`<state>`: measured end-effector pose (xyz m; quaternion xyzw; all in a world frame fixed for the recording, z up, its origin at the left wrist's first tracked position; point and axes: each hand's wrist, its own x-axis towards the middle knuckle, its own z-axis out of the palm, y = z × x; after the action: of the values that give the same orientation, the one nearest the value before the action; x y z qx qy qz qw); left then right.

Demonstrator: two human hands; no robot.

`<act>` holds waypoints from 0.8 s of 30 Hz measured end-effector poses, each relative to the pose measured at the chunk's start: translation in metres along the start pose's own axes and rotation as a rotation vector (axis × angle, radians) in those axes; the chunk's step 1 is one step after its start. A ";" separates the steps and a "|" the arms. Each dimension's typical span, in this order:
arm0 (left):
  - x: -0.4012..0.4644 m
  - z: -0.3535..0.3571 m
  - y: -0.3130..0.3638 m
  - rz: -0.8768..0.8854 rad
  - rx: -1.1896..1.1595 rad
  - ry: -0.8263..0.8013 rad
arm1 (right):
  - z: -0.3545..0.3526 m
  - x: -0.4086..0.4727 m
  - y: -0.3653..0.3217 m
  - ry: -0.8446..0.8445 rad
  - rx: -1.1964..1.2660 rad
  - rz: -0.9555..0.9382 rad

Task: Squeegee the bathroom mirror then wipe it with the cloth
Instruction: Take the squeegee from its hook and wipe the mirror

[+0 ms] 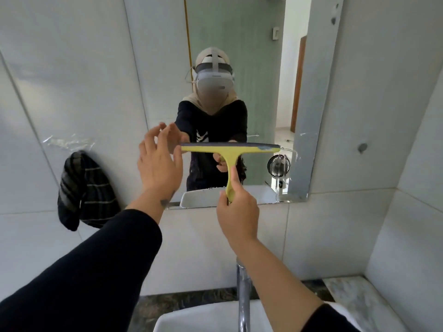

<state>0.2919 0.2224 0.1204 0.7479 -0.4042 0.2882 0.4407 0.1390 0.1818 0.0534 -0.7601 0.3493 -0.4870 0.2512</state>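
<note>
The bathroom mirror [251, 39] hangs on the white tiled wall straight ahead. A yellow squeegee [230, 152] with a dark rubber blade is held level in front of the mirror's lower half. My right hand [237, 212] grips the bottom of its handle. My left hand [159, 159] is raised with fingers spread, its thumb and fingertips at the blade's left end. A dark striped cloth [86, 190] hangs on the wall to the left of the mirror, below a patch of clear tape.
A chrome tap [242, 295] rises from a white basin [196, 318] at the bottom edge, right under my right forearm. A dark stone counter [187, 300] runs behind the basin. The mirror reflects a person wearing a headset, a small fan and an open doorway.
</note>
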 end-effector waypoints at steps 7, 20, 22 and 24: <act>-0.013 0.001 -0.021 -0.048 0.016 -0.038 | 0.026 -0.007 -0.012 -0.118 -0.253 -0.163; -0.064 0.040 0.006 -0.104 -0.011 -0.165 | -0.059 0.028 0.031 -0.204 -0.806 -0.369; -0.069 0.047 0.013 -0.106 -0.017 -0.195 | -0.071 0.029 0.043 -0.172 -0.828 -0.342; -0.071 0.054 0.018 -0.095 -0.019 -0.220 | -0.083 0.030 0.057 -0.136 -0.841 -0.309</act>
<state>0.2443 0.1939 0.0480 0.7891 -0.4167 0.1795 0.4140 0.0549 0.1187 0.0623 -0.8696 0.3817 -0.2836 -0.1327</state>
